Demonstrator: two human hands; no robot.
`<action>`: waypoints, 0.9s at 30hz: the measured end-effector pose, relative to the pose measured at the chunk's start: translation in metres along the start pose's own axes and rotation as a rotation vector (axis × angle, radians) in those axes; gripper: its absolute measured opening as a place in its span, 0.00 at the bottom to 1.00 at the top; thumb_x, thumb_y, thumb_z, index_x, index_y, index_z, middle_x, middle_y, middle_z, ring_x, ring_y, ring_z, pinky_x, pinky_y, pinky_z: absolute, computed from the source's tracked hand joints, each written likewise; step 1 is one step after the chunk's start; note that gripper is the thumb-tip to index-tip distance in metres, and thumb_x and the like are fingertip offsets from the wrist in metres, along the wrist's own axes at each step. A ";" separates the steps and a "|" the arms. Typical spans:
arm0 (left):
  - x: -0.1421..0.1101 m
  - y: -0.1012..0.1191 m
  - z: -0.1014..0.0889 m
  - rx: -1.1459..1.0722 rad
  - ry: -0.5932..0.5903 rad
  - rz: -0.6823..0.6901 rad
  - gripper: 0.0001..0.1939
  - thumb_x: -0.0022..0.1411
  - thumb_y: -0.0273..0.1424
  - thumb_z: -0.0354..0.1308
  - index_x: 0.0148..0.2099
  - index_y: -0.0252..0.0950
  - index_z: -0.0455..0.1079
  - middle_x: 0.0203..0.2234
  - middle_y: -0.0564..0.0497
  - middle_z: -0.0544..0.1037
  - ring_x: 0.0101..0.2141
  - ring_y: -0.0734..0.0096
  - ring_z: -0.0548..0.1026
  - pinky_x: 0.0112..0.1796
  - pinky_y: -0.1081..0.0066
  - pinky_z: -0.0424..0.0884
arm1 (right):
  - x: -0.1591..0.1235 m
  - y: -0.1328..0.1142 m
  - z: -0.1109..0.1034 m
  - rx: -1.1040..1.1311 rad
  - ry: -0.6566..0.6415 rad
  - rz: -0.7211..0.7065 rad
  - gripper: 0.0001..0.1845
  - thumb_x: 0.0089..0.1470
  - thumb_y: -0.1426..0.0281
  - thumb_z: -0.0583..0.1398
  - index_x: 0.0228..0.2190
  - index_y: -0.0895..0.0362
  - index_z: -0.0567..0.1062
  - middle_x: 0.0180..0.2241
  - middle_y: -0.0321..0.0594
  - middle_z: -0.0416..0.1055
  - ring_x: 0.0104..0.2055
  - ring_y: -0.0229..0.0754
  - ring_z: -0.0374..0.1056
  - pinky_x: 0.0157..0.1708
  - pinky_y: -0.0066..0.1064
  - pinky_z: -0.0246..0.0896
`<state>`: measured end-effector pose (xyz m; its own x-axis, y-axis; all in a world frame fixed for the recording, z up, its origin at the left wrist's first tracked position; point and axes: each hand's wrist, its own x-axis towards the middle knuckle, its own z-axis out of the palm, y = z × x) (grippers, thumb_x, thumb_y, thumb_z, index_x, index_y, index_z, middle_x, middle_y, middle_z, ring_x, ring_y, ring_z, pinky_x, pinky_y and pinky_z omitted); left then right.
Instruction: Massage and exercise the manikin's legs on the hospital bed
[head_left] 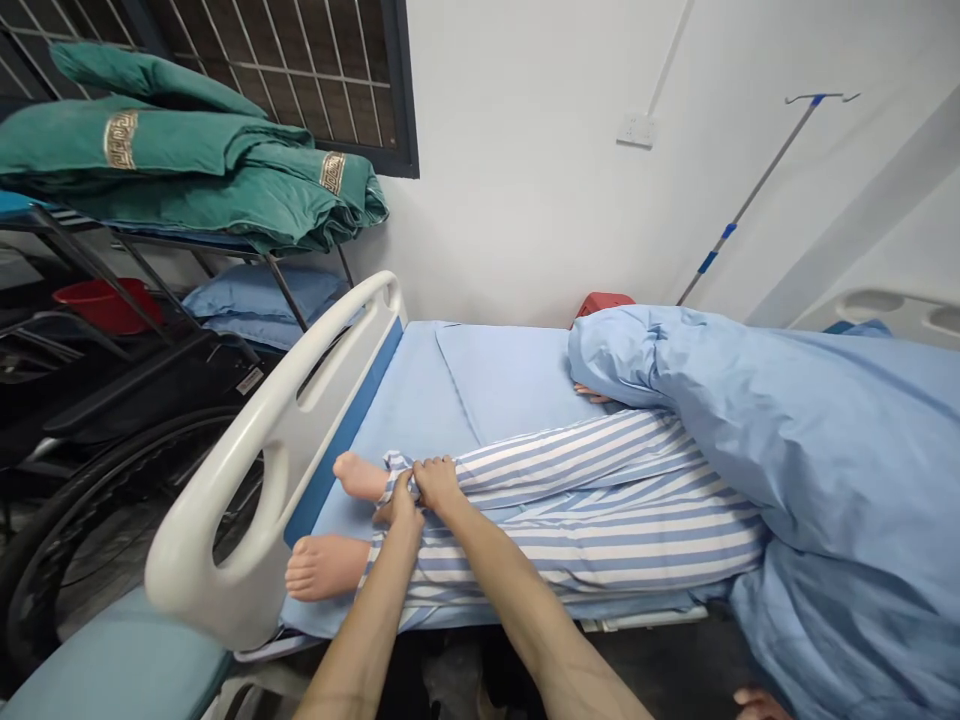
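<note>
Striped cotton cuff (395, 478) pinched in both hands (418, 497), together, by rubbery mannequin foot (358, 476).

Right under your fingers (433, 480), the pyjama trousers (592, 535) run in blue-and-white stripes. Just past your fingertips, the sheet (510, 375) is plain pale blue, like the duvet (780, 440) further off. Left of your fingers, the bed rail (225, 530) is white with a blue edge. Well beyond it, a green quilt (195, 190) carries a gold key-pattern band — the one ornate pattern here.
</note>
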<state>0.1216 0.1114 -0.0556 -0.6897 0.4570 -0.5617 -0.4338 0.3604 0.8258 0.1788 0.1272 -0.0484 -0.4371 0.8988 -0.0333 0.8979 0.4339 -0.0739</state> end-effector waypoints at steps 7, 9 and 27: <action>-0.026 0.023 -0.005 -0.027 0.174 -0.082 0.39 0.32 0.33 0.71 0.31 0.45 0.39 0.35 0.53 0.67 0.47 0.52 0.74 0.32 0.65 0.79 | -0.004 -0.001 -0.028 -0.009 -0.009 0.000 0.22 0.48 0.68 0.62 0.46 0.57 0.69 0.43 0.50 0.74 0.46 0.49 0.70 0.45 0.39 0.60; -0.039 0.039 -0.004 -0.044 0.164 0.007 0.38 0.32 0.34 0.71 0.33 0.45 0.42 0.38 0.51 0.67 0.47 0.54 0.74 0.37 0.63 0.78 | -0.006 0.001 -0.053 0.003 0.028 0.007 0.21 0.48 0.67 0.61 0.46 0.57 0.69 0.43 0.49 0.74 0.46 0.49 0.70 0.44 0.39 0.61; -0.352 0.218 0.068 -0.160 -0.281 1.115 0.46 0.52 0.33 0.65 0.62 0.43 0.36 0.58 0.38 0.49 0.62 0.50 0.52 0.58 0.49 0.56 | -0.135 0.126 -0.390 0.188 0.602 0.324 0.20 0.63 0.61 0.48 0.50 0.59 0.64 0.45 0.49 0.72 0.48 0.48 0.68 0.44 0.38 0.60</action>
<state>0.3089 0.0844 0.3192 -0.5912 0.6279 0.5062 0.2508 -0.4533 0.8553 0.3706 0.0849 0.3353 0.0045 0.8825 0.4703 0.9299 0.1694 -0.3266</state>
